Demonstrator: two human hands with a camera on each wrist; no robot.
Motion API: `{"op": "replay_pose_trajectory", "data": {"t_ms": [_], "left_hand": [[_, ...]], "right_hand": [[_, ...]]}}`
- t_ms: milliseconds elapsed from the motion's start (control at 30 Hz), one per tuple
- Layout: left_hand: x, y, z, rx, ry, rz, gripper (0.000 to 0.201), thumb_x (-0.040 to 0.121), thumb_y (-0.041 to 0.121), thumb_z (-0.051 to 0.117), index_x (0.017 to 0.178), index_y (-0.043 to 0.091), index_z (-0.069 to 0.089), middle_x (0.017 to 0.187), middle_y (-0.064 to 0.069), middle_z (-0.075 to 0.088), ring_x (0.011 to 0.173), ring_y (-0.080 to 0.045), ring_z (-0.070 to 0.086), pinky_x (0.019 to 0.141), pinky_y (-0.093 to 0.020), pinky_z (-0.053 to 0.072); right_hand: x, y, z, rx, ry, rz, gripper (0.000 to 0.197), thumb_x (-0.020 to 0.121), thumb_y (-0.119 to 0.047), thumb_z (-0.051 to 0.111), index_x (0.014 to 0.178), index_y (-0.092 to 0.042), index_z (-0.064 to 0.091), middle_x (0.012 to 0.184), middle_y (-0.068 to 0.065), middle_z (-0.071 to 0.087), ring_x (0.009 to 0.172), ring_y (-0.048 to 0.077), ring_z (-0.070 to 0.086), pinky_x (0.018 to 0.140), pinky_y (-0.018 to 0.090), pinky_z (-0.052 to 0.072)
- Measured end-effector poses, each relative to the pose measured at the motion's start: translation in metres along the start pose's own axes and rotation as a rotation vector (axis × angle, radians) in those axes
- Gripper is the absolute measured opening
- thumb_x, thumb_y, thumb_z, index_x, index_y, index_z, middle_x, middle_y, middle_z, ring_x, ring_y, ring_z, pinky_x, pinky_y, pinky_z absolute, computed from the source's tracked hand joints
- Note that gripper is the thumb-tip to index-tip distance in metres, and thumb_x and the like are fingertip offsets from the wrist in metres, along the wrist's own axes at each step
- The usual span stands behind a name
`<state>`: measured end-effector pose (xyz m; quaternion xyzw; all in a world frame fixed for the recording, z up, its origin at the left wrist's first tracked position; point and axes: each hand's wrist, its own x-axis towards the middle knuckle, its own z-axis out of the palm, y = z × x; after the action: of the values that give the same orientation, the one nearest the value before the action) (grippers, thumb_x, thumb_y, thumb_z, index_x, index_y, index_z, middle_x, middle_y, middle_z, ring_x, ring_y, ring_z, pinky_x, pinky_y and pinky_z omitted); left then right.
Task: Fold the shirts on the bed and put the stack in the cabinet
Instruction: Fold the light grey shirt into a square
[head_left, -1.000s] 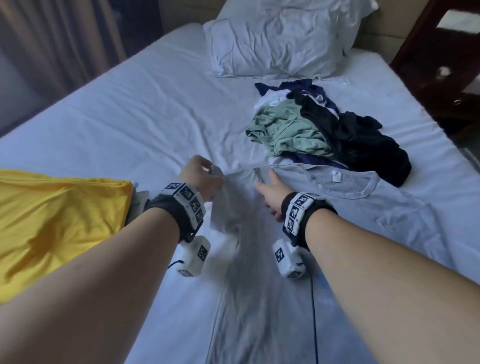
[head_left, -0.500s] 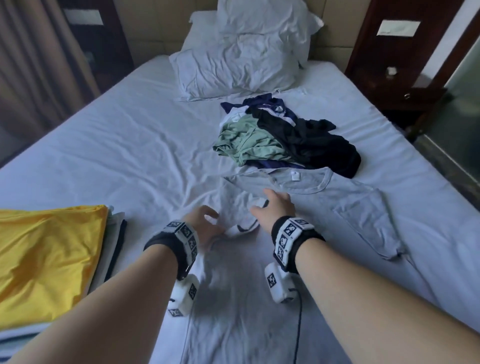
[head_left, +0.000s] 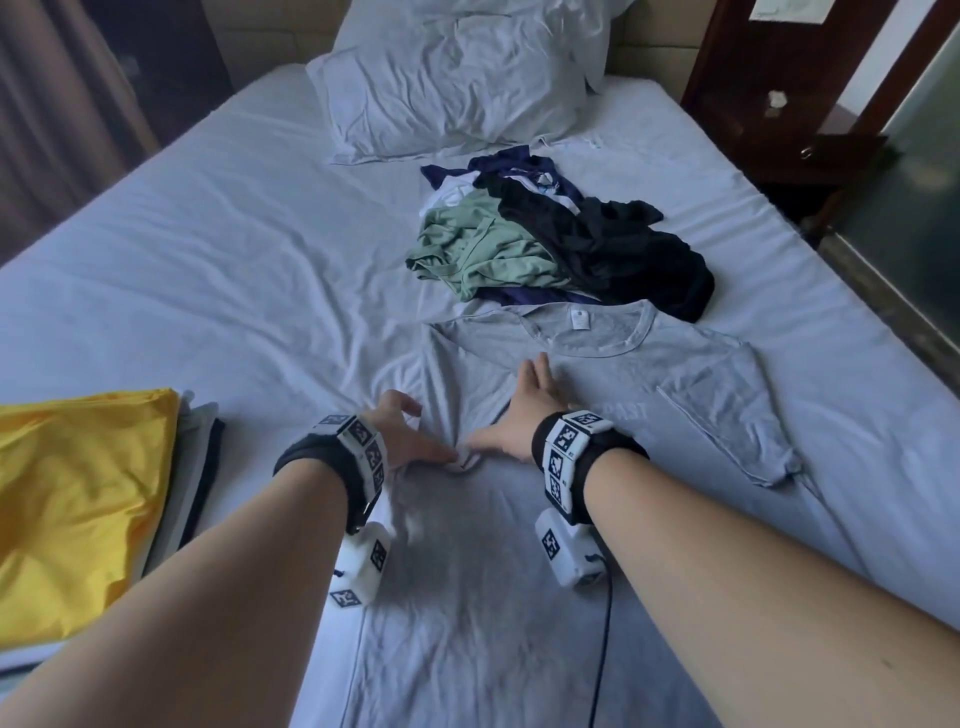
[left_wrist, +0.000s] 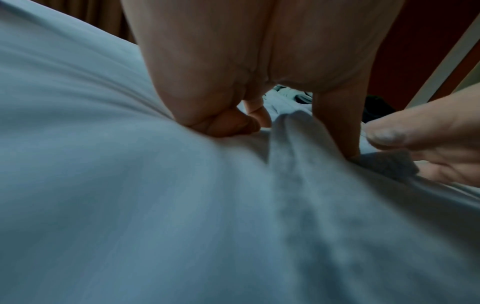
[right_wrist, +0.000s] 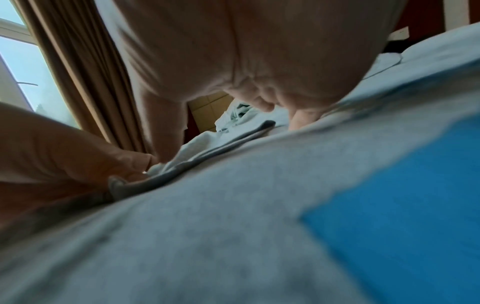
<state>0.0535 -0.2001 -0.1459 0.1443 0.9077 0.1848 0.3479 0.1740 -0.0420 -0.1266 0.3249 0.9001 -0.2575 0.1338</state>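
- The bed (head_left: 218, 270) fills the frame, and our grey shirt (head_left: 597, 374) lies flat at its centre, collar toward the pillows.
- A heap of unfolded shirts (head_left: 550, 244) waits just above it; the folded stack (head_left: 78, 509), yellow on top, sits at the left edge.
- Our right hand (head_left: 522, 410) lies flat with straight fingers, pressing the chest.
- Our left hand (head_left: 402, 434) bunches the tucked-in sleeve; whether it truly pinches the cloth, we cannot tell.
- We judge the first side fold is in hand; next, the right sleeve needs folding inward.
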Motion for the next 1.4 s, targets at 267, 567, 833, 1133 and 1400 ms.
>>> {"op": "replay_pose_trajectory", "data": {"t_ms": [267, 567, 833, 1133, 1400], "left_hand": [[0.001, -0.001, -0.005, 0.004, 0.036, 0.039, 0.048, 0.09, 0.06, 0.065, 0.127, 0.033, 0.05, 0.083, 0.001, 0.058, 0.061, -0.014, 0.053, 0.05, -0.021, 0.038], [0.013, -0.003, -0.003, 0.142, 0.014, 0.11, 0.021, 0.099, 0.045, 0.059, 0.112, 0.028, 0.055, 0.079, 0.007, 0.054, 0.084, -0.019, 0.054, 0.086, -0.032, 0.046], [0.021, -0.003, 0.001, 0.092, -0.001, 0.086, 0.03, 0.099, 0.043, 0.062, 0.12, 0.022, 0.061, 0.097, -0.005, 0.066, 0.104, -0.033, 0.066, 0.098, -0.042, 0.05], [-0.007, 0.008, -0.006, -0.324, 0.048, -0.109, 0.034, 0.094, 0.038, 0.07, 0.08, 0.011, 0.056, 0.066, -0.007, 0.054, 0.056, -0.022, 0.049, 0.056, -0.029, 0.04], [-0.061, -0.023, 0.007, -0.499, -0.027, -0.221, 0.03, 0.077, 0.019, 0.082, 0.082, -0.008, 0.069, 0.074, -0.019, 0.067, 0.064, -0.032, 0.064, 0.072, -0.041, 0.059]], "right_hand": [[0.0, 0.001, 0.021, -0.202, -0.079, -0.063, 0.141, 0.065, -0.091, 0.057, 0.158, -0.016, -0.018, 0.167, 0.0, -0.023, 0.153, 0.026, -0.02, 0.125, 0.049, -0.004], [0.005, -0.002, 0.03, -0.239, -0.047, -0.019, 0.17, 0.041, -0.097, 0.067, 0.154, -0.011, -0.027, 0.164, 0.005, -0.03, 0.151, 0.026, -0.027, 0.125, 0.045, -0.009], [0.006, -0.001, 0.025, -0.227, -0.093, -0.002, 0.175, 0.037, -0.091, 0.075, 0.154, -0.012, -0.029, 0.162, 0.005, -0.034, 0.151, 0.024, -0.029, 0.124, 0.042, -0.011], [-0.015, 0.032, -0.024, 0.702, -0.037, -0.015, 0.086, 0.081, -0.051, 0.079, 0.15, -0.015, 0.043, 0.151, 0.006, 0.046, 0.136, 0.024, 0.049, 0.108, 0.033, 0.041], [-0.128, 0.187, -0.065, 1.02, 0.291, 0.451, 0.02, 0.093, -0.02, 0.065, 0.101, -0.002, 0.063, 0.08, 0.014, 0.066, 0.064, 0.029, 0.062, 0.058, 0.034, 0.05]]}}
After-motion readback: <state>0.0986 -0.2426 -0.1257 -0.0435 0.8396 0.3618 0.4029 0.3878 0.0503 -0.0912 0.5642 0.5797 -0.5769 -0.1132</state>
